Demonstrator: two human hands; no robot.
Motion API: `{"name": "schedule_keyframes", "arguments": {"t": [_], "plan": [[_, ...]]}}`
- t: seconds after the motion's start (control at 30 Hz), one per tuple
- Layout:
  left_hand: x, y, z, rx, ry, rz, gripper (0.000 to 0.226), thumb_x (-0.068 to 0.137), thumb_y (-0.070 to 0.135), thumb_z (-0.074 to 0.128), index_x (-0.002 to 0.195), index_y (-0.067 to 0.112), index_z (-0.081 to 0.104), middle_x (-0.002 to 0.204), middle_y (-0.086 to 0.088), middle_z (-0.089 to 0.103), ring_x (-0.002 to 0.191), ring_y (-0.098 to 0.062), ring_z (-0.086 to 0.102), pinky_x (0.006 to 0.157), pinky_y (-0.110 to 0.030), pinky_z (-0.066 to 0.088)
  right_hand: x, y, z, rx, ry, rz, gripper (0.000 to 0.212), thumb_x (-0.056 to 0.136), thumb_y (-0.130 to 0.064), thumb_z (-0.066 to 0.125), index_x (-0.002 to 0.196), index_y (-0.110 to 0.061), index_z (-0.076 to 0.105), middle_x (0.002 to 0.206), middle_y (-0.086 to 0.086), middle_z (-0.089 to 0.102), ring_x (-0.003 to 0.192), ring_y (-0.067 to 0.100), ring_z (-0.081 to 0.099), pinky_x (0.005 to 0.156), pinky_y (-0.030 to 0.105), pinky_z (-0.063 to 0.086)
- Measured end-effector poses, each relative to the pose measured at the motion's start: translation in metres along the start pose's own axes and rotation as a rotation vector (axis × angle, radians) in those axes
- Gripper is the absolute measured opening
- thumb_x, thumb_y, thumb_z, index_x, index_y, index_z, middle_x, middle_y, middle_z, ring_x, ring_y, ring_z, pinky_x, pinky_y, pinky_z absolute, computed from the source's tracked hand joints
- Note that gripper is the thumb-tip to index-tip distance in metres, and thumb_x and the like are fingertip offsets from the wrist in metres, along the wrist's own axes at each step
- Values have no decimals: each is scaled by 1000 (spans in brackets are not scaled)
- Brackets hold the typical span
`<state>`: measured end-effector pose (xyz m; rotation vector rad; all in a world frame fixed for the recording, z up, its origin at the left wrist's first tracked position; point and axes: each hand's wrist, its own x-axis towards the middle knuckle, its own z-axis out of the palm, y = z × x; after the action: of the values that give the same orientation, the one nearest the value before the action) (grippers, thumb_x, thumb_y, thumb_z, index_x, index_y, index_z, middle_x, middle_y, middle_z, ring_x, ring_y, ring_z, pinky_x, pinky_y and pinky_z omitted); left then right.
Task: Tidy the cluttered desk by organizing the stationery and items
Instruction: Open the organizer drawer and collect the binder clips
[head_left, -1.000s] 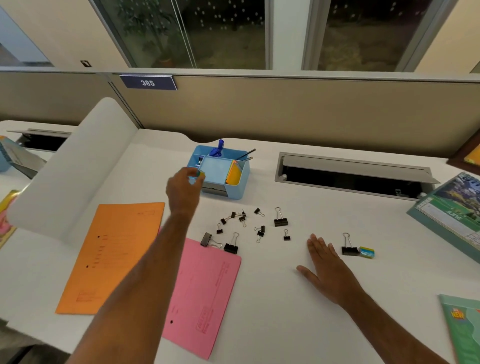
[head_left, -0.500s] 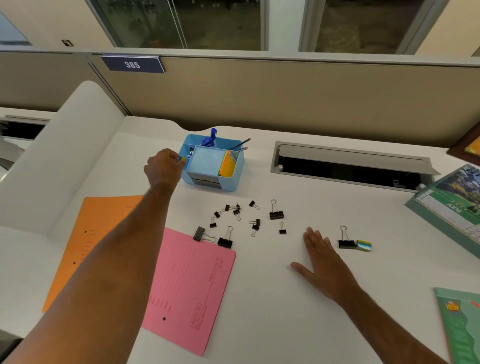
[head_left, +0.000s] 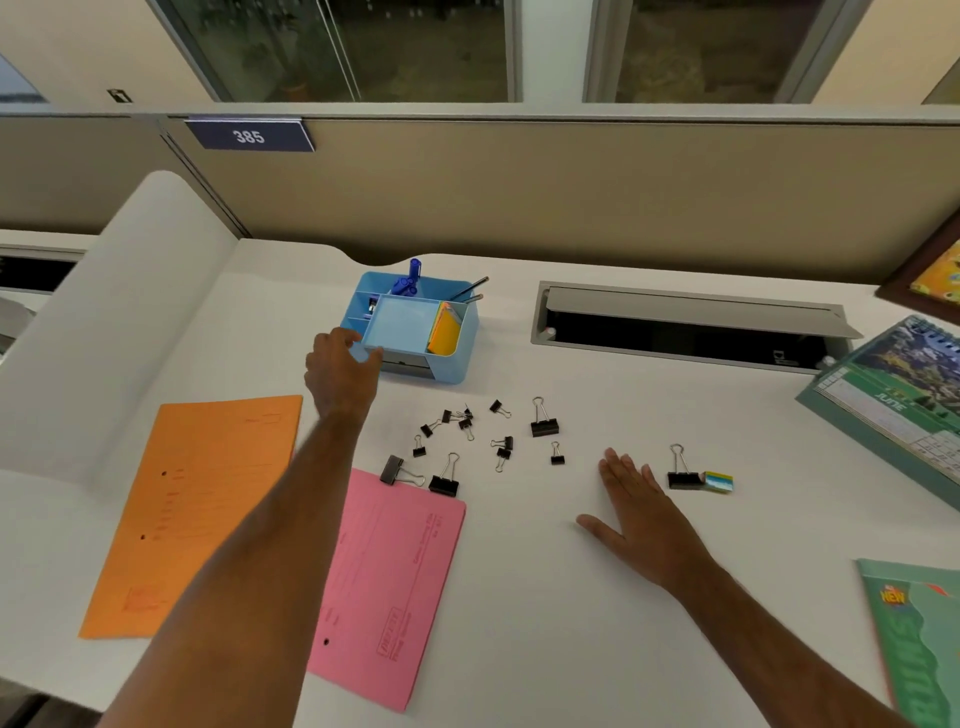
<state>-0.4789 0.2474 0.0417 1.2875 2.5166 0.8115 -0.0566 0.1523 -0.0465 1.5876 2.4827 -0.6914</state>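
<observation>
Binder clips (head_left: 470, 431) lay scattered at the desk's (head_left: 571, 623) centre, just below the blue organizer (head_left: 447, 358) at twelve o'clock. Your left hand (head_left: 340, 374) touched the organizer's near left corner, fingers loose, grasping nothing. Your right hand (head_left: 644, 525) rested flat at three o'clock, beside a large clip (head_left: 683, 475) and eraser (head_left: 719, 481).

A white desk (head_left: 571, 597) meets a beige partition (head_left: 597, 197) bearing a dark plate marked 385 (head_left: 249, 136). Above it, windows (head_left: 415, 47) show darkness outside. A cable hatch (head_left: 685, 325) stands open.
</observation>
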Motion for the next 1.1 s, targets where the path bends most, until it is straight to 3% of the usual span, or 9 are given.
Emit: {"name": "schedule_keyframes", "arguments": {"t": [0.1, 0.17, 0.23, 0.3, 0.43, 0.63, 0.9, 0.97, 1.1], "plan": [[-35, 0, 15, -60, -8, 27, 40, 87, 24, 81, 120, 14, 62, 123, -11, 60, 117, -31, 54, 98, -45, 44, -1, 3, -5, 74, 14, -9, 110, 81, -86, -9, 162, -14, 9, 169, -6, -4, 156, 10, -3, 125, 25, -9], [-62, 3, 29, -117, -61, 44, 39, 87, 25, 81, 120, 15, 62, 124, -8, 60, 118, -29, 53, 99, -45, 45, -6, 8, -10, 98, 128, 8, 89, 94, -74, 18, 161, -15, 22, 169, -4, 11, 156, 14, 9, 125, 24, -2], [-91, 10, 42, -182, -151, 62, 37, 88, 27, 80, 120, 19, 63, 125, -2, 59, 118, -24, 51, 101, -45, 47, -12, 15, -15, 125, 275, 28, 66, 97, -46, 49, 153, -12, 41, 161, 3, 36, 149, 22, 30, 124, 29, 15], [-122, 20, 56, -205, -241, 127, 37, 89, 26, 79, 122, 21, 63, 125, 1, 57, 115, -19, 49, 101, -41, 46, -19, 23, -21, 120, 377, 80, 55, 91, -30, 59, 142, -11, 52, 147, 8, 51, 136, 29, 46, 115, 41, 35], [-181, 44, 74, -193, -367, 301, 37, 91, 26, 75, 125, 21, 60, 125, 4, 55, 114, -9, 41, 100, -30, 39, -34, 44, -31, 97, 412, 317, 57, 85, -18, 73, 137, -15, 52, 133, 7, 57, 120, 32, 53, 98, 50, 43], [-222, 58, 91, -174, -506, 352, 35, 93, 27, 71, 127, 24, 59, 131, 7, 53, 123, -15, 44, 104, -30, 36, -48, 81, -25, 97, 372, 450, 53, 86, -19, 75, 137, -12, 58, 131, 13, 57, 114, 38, 54, 89, 51, 49], [-234, 57, 95, -131, -602, 379, 33, 95, 30, 69, 126, 26, 59, 132, 10, 53, 122, -5, 39, 103, -25, 33, -54, 92, -27, 212, 361, 425, 17, 95, -28, 67, 110, -21, 62, 110, 1, 57, 100, 28, 55, 76, 37, 44], [-237, 61, 95, -176, -646, 322, 29, 96, 30, 69, 124, 27, 61, 128, 13, 57, 119, -3, 43, 101, -24, 36, -55, 91, -31, 247, 383, 426, 17, 96, -29, 66, 110, -21, 62, 109, 0, 58, 99, 26, 55, 76, 36, 43], [-245, 86, 92, -454, -775, 29, 20, 94, 26, 71, 113, 23, 68, 105, 9, 72, 95, -5, 67, 85, -27, 54, -58, 81, -40, 323, 438, 353, 20, 95, -30, 67, 114, -25, 62, 108, -7, 58, 97, 18, 54, 75, 31, 44]]}}
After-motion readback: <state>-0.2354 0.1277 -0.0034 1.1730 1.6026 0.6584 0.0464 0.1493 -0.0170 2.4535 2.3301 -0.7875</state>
